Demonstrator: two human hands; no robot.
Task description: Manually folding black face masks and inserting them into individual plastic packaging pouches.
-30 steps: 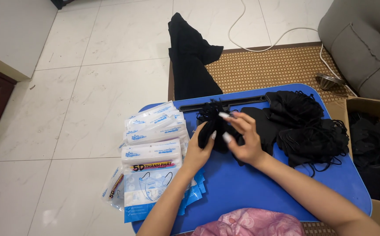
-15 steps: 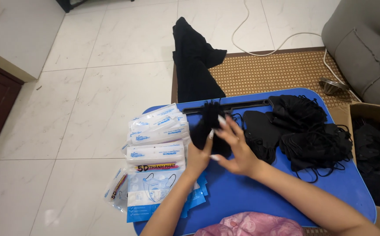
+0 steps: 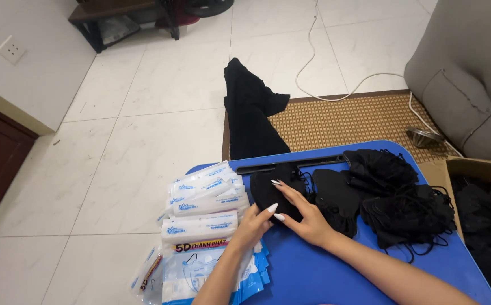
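I see both hands, left (image 3: 252, 225) and right (image 3: 305, 217), now pressing black mask (image 3: 272, 191) flat at centre frame; earlier lifted, fingers spread.

So there's a stack of flat clear plastic packets (image 3: 206, 197) with white and blue printing on the left side of the blue table (image 3: 336, 277) — more flat packets (image 3: 200, 271) fan out below it, one with an orange-and-dark label strip. An open brown cardboard box (image 3: 483, 169) sits at the right edge.

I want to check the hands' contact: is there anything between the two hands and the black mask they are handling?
Nothing visible. The left hand and the right hand both rest directly on the black face mask on the blue table. The packaged masks lie beside the left hand, not between.
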